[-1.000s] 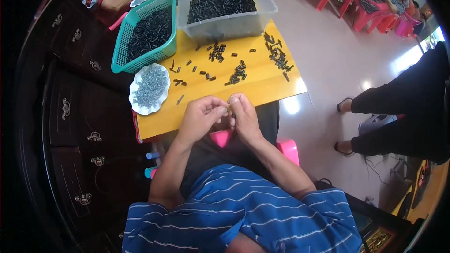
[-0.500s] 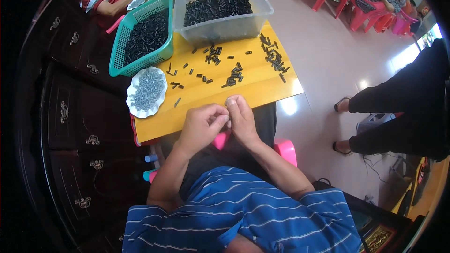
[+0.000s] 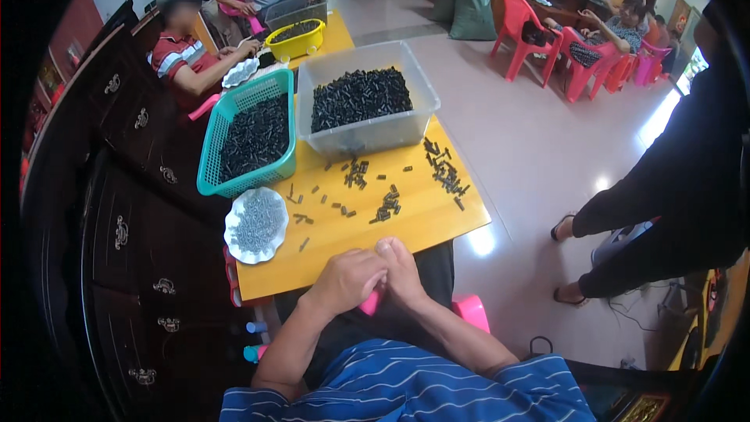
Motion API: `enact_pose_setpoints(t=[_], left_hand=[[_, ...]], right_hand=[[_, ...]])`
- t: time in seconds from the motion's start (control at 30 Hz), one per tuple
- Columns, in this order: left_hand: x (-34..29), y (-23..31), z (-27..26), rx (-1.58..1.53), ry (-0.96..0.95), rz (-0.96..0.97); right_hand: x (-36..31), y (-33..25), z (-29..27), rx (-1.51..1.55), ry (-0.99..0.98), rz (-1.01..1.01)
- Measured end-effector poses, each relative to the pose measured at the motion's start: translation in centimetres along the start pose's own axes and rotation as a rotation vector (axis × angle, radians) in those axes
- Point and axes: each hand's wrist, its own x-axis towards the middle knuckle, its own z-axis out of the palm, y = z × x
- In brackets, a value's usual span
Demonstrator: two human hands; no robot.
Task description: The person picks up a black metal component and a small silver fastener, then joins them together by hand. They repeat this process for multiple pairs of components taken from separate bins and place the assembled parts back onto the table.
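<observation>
My left hand [image 3: 344,281] and my right hand [image 3: 401,272] are brought together just off the near edge of the yellow wooden table [image 3: 266,280]. Both have curled fingers and touch each other; whatever lies between them is hidden. Beyond them, small black cylindrical parts [image 3: 386,208] lie loose in clusters, with a longer row of black pieces [image 3: 444,170] along the right edge. To the left, a white wavy-rimmed plate [image 3: 256,257] holds many small silvery metal pieces [image 3: 260,221].
A teal mesh basket [image 3: 208,168] and a clear plastic tub [image 3: 367,130], both full of black parts, stand farther back. Behind them is a yellow basin [image 3: 294,50]. Co-workers sit at the far end. Dark drawers [image 3: 133,164] flank the left; a person in dark trousers [image 3: 664,211] stands right.
The view has tilted up, so the table and hands sit lower and more of the room's far end shows. My left fingers have folded closer against my right hand.
</observation>
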Motion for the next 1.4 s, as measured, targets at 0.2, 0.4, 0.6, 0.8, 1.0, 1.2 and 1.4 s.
enact_pose_setpoints(t=[0.2,0.4,0.6,0.8,1.0,1.2,1.4], left_hand=[[0.2,-0.1,-0.3,-0.297,0.032,-0.186],[0.1,1.2,1.0,-0.141,0.246,-0.278],[-0.5,1.3,0.9,-0.077,0.211,-0.286],[-0.4,0.9,0.6,-0.072,0.206,-0.233],[-0.4,0.9,-0.7,-0.246,0.268,-0.313],[0.6,-0.4,-1.4,0.006,0.421,-0.328],[1.2,-0.8,0.7,0.002,0.527,-0.267]], right_hand=[[-0.2,-0.8,0.5,0.043,-0.023,0.034],[0.2,-0.9,-0.1,0.047,0.022,-0.033],[0.0,-1.0,0.2,-0.096,-0.007,-0.114],[-0.5,-1.6,0.7,0.043,-0.036,0.019],[0.2,-0.7,-0.2,0.221,-0.068,0.048],[-0.3,-1.0,-0.1,0.169,-0.290,0.175],[-0.4,-0.5,0.0,0.070,-0.488,0.166]])
